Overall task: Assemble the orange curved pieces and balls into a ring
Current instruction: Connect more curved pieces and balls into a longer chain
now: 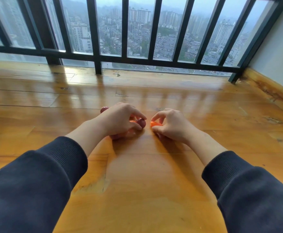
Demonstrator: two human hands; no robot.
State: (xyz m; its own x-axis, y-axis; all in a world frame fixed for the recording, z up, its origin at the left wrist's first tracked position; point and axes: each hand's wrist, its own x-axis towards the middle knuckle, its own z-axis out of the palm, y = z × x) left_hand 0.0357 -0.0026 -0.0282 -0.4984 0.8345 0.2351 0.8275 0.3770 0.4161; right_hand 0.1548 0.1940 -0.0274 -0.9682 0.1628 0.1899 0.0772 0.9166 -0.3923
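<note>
My left hand (120, 119) rests on the wooden floor and pinches a dark red ball (141, 122) between thumb and forefinger. An orange curved piece (132, 121) joined to that ball shows just behind it, mostly hidden under the hand. Another dark red ball (103, 109) peeks out behind the left hand, and a third (115, 137) lies under its heel. My right hand (169, 126) holds a separate orange curved piece (155, 124) by its end. A small gap separates that piece's tip from the ball.
The wooden plank floor (137, 174) stretches around both hands. A black metal railing (97, 61) with glass stands at the far edge. A white wall with a wooden skirting (270, 88) runs along the right. Dark sleeves (36, 182) cover both forearms.
</note>
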